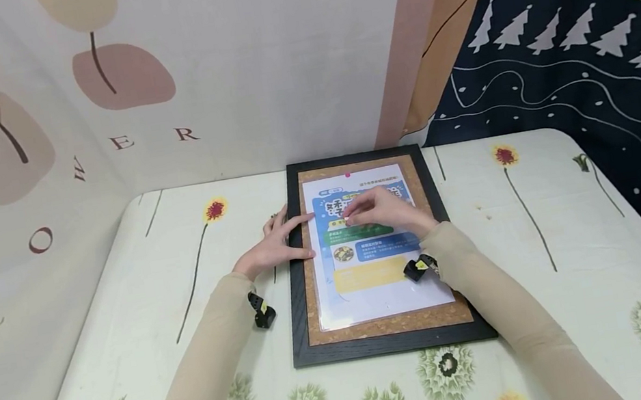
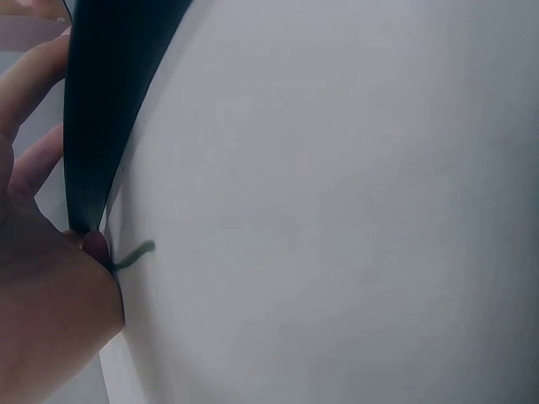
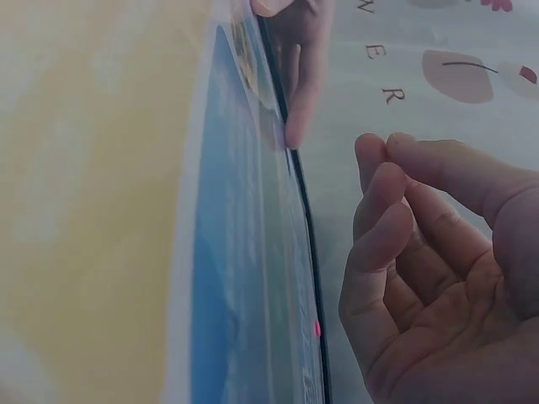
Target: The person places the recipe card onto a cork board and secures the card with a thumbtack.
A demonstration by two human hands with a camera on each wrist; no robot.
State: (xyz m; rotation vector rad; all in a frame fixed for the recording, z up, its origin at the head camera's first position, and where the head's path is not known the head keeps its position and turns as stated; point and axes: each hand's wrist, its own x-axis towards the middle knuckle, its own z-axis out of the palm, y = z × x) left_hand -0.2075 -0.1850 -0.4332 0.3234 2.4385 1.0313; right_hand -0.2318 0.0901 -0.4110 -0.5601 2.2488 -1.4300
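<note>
A black-framed cork board (image 1: 394, 343) lies on the cloth-covered table. On the cork lies a printed sheet (image 1: 367, 307) in a glossy clear cover, with a pink pin (image 1: 347, 175) at its top edge. My left hand (image 1: 269, 250) rests at the frame's left side; its thumb and forefinger stretch over the frame, and the other fingers lie by the outer edge. Over the upper part of the sheet, my right hand (image 1: 387, 209) brings thumb and forefinger together in a pinch. A tiny pale object (image 1: 347, 219) shows at those fingertips, too small to identify.
A flower-patterned cloth (image 1: 585, 222) covers the table around the board. Behind it hangs a pale printed curtain (image 1: 275, 61). Dark fabric with white trees (image 1: 582, 78) hangs at the right. Each wrist carries a small black camera (image 1: 263, 312).
</note>
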